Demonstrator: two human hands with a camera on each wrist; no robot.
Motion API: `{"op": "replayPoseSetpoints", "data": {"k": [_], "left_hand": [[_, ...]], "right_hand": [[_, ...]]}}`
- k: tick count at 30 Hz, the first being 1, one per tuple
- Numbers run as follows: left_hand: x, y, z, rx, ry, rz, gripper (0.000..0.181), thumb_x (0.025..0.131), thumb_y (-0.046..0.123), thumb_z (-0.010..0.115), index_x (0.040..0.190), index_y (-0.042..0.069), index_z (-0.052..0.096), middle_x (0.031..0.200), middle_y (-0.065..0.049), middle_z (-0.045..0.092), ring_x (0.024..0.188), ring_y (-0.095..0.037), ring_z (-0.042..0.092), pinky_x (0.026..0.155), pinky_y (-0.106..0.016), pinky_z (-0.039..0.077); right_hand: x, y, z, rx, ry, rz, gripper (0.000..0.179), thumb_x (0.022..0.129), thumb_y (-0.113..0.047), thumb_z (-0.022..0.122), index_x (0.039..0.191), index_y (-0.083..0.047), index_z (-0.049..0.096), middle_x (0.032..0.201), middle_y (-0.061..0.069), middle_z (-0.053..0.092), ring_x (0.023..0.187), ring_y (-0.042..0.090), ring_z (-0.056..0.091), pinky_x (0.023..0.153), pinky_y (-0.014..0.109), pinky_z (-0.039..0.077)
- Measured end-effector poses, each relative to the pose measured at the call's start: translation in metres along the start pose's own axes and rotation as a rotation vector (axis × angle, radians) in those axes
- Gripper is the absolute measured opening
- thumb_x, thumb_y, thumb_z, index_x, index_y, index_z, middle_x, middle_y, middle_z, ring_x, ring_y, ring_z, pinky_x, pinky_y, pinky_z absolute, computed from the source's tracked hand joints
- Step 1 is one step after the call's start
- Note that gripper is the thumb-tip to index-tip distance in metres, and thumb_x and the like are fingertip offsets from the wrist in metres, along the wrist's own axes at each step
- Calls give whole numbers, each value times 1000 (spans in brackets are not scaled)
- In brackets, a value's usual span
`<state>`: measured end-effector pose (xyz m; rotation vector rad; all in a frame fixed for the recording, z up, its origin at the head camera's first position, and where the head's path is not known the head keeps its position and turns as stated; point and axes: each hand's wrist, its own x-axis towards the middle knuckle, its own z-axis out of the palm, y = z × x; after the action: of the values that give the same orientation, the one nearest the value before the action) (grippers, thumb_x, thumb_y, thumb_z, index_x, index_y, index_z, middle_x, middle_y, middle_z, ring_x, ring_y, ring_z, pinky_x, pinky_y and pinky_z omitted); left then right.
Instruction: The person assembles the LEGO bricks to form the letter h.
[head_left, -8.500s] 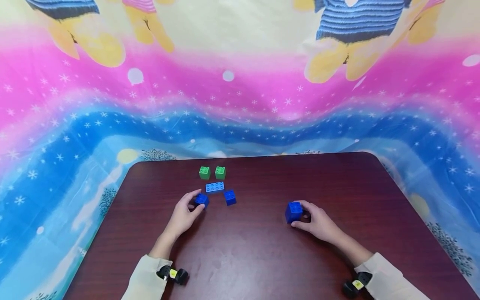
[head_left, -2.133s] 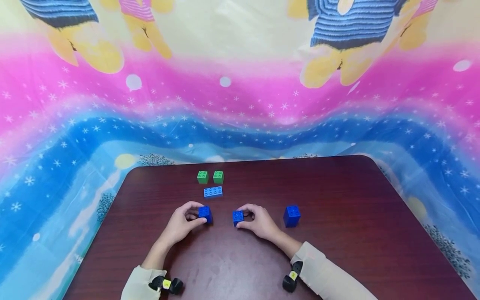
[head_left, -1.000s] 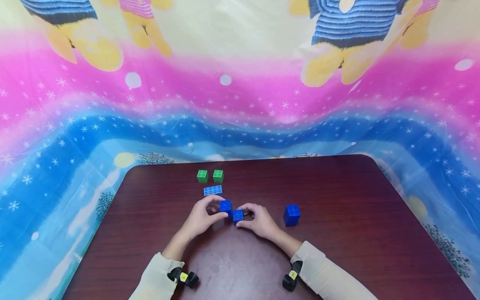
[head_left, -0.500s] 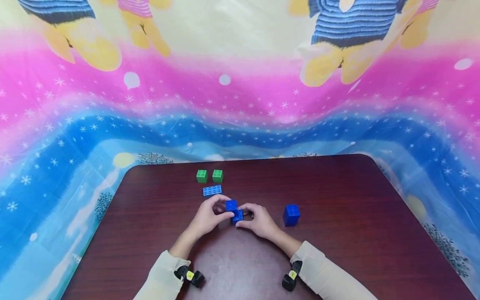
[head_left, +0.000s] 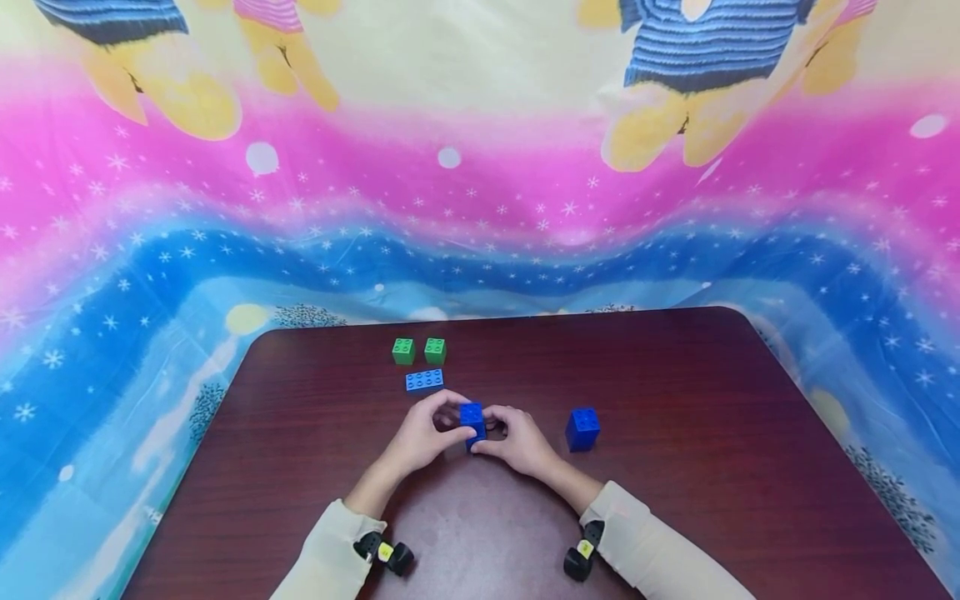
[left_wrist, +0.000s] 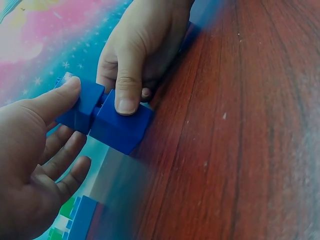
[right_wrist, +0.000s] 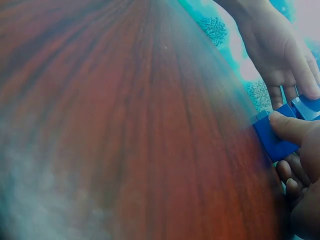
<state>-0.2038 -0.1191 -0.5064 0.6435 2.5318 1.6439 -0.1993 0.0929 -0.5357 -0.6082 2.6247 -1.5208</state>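
Note:
At the middle of the table, my left hand point(head_left: 422, 433) pinches a dark blue toy building brick point(left_wrist: 80, 111) between thumb and fingers. Directly below it, my right hand point(head_left: 521, 442) pinches a second dark blue brick point(left_wrist: 122, 125) near the table top. The upper brick sits right over the studs of the lower one, a narrow gap showing between them at one side in the left wrist view. From the right wrist, my right thumb point(right_wrist: 292, 127) lies along the lower brick, with the left hand point(right_wrist: 275, 55) beyond.
A taller dark blue block point(head_left: 582, 430) stands alone to the right of my right hand. Behind my left hand lies a light blue eight-stud brick point(head_left: 424, 380), with two green bricks point(head_left: 403, 351) farther back. A patterned cloth point(head_left: 480, 208) hangs behind the table point(head_left: 675, 367).
My right hand released the tall blue block and took hold of a small blue brick. My left hand carried its brick rightward, from beside the right hand's brick to on top of it.

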Motion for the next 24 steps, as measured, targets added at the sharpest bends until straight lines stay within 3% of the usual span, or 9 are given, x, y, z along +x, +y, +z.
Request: {"op": "replayPoseSetpoints", "data": {"k": [11,17,24], "left_hand": [[0,2,0,-33,-5,37,38,84,7,83,118,7,66,107,-11,71,93,-30,69,80,-51,58],[0,3,-1,6,-28,45,33,85,13,84,114,13,68,106,-4,71,91,-18,69,80,-40,60],[-1,3,-2,59,-35,44,29,86,17,84,110,19,67,111,2,71,99,-15,69,85,-33,59]], "right_hand": [[1,-1,-1,-1,5,-1,34,80,-19,89,109,-12,73,99,-3,72,92,13,67,82,29,56],[1,0,-1,4,1,-3,34,80,-18,89,109,-12,73,100,-2,72,92,12,68,82,29,56],[0,1,1,3,-2,12,35,81,-19,89,111,-13,72,101,-3,72,93,11,67,82,28,56]]}}
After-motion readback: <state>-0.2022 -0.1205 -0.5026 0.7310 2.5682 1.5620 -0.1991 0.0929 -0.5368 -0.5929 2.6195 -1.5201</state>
